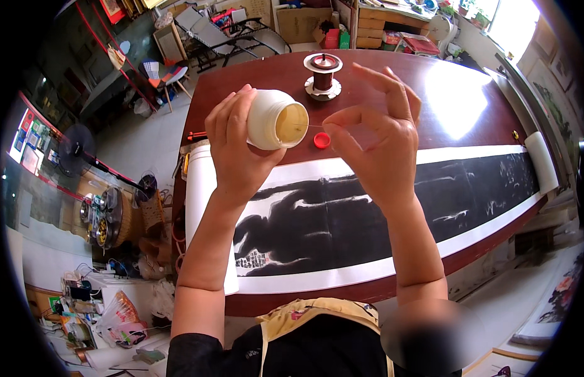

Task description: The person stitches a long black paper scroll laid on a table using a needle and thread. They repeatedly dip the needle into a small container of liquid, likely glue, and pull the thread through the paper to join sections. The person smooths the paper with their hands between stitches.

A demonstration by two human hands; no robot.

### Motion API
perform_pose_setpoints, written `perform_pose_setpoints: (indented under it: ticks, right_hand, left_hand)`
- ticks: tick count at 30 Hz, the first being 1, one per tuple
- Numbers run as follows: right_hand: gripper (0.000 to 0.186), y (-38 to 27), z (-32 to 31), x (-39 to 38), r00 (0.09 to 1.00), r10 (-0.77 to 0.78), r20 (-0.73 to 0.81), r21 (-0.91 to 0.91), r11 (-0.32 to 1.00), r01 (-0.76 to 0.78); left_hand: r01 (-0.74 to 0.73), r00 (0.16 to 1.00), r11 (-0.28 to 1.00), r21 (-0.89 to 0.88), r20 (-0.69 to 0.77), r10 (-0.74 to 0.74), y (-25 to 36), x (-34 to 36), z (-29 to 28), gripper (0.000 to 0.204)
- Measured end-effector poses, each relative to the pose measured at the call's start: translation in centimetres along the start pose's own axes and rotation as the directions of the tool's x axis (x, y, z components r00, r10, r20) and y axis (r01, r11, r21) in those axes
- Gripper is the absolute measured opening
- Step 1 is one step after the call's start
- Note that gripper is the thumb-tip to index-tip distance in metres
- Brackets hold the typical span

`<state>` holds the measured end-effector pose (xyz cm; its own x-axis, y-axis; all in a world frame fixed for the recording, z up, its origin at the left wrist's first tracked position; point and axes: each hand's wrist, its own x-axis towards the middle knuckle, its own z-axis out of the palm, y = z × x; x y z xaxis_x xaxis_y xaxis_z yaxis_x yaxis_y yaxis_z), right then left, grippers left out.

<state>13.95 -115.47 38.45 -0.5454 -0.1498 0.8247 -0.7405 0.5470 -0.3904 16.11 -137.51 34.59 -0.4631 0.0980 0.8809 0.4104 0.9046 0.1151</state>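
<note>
My left hand (232, 125) is closed round a white jar (267, 116) held above the table. The jar is tipped on its side, its mouth turned to the right, and pale yellowish stuff shows inside. Close to that mouth, my right hand (383, 141) pinches with thumb and forefinger while its other fingers are raised. A thin, thread-like thing (314, 126) shows faintly between the pinch and the jar; its kind I cannot make out. Below lies a long scroll (392, 213), dark in the middle with white borders, rolled up at both ends. A red cap (321, 140) rests between the hands.
Beyond my hands, a spool-like stand (323, 78) with pale round discs stands on the dark red table (242, 69). Red sticks (196, 135) lie near its left edge. A fan (78, 147), chairs (163, 75) and a cluttered surface with bags (122, 317) are to the left.
</note>
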Motion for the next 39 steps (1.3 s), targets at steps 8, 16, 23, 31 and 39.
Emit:
perform_pose_setpoints:
  ticks: [8,16,23,31,39]
  right_hand:
    - [0.022,5.3,6.1,-3.1,0.719,0.449,0.530,0.682,0.278,-0.676]
    - [0.023,9.0,11.5,-8.4,0.401,0.573,0.715,0.588,-0.182,-0.788]
    - [0.022,11.2,13.8,-12.8,0.126,0.608,0.783,0.426,-0.377,-0.822]
    - [0.022,10.8,15.2,-14.1,0.009,0.563,0.826,0.372,-0.533,-0.760]
    - [0.016,9.2,14.0,-12.5,0.471,0.704,0.532,0.569,0.114,-0.814]
  left_hand:
    - [0.198,0.979,0.979,-0.047,0.057,-0.195,-4.4,-4.7,5.7,0.090]
    - [0.571,0.818,0.805,-0.160,0.199,-0.540,-12.5,-14.0,16.2,0.079]
    - [0.649,0.757,0.751,-0.123,0.204,-0.620,-15.7,-18.7,23.2,0.071]
    - [0.711,0.700,0.681,-0.177,0.280,-0.657,-16.7,-19.5,24.1,0.070]
    - [0.481,0.876,0.854,-0.200,0.152,-0.458,-12.9,-16.4,19.5,0.088]
